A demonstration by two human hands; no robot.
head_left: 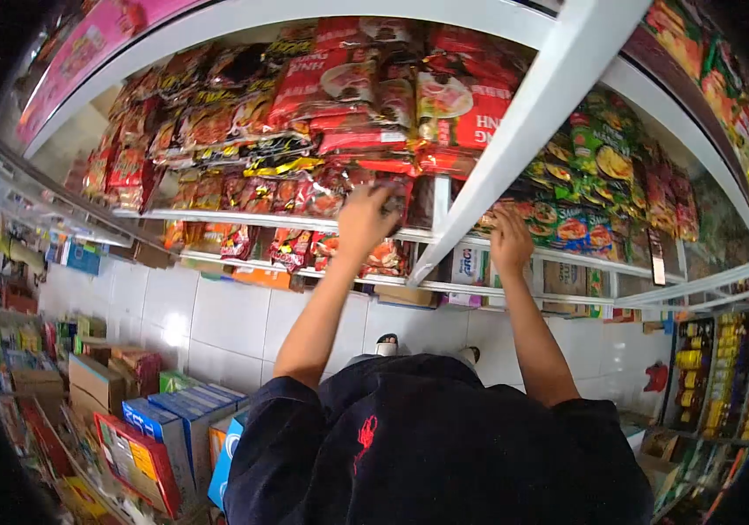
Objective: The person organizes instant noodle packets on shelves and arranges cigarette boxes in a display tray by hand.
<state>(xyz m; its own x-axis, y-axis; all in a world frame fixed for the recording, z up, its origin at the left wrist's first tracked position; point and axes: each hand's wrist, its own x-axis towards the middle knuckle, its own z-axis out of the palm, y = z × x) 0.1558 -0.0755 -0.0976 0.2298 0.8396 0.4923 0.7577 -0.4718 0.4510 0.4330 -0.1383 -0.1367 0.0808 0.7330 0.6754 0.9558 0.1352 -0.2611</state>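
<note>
My left hand point(369, 219) reaches to the front of a shelf, over shiny red noodle packets point(320, 194) lying along its edge. Its fingers are apart, slightly blurred, and partly overlap the packets. Behind it rise stacked large red noodle packs point(339, 83), with another red pack point(457, 109) beside the white post. To the right of that post, my right hand point(511, 238) rests with fingers stretched out at the white shelf edge point(567, 256). Green and blue packets point(571, 226) lie close beside these fingers.
A white slanted post point(532, 114) stands between my hands. More packets point(291, 248) fill the lower shelf. Cartons and blue boxes point(190, 416) stand behind me at left on the tiled floor point(225, 315). At far right is a rack of yellow-labelled bottles point(724, 367).
</note>
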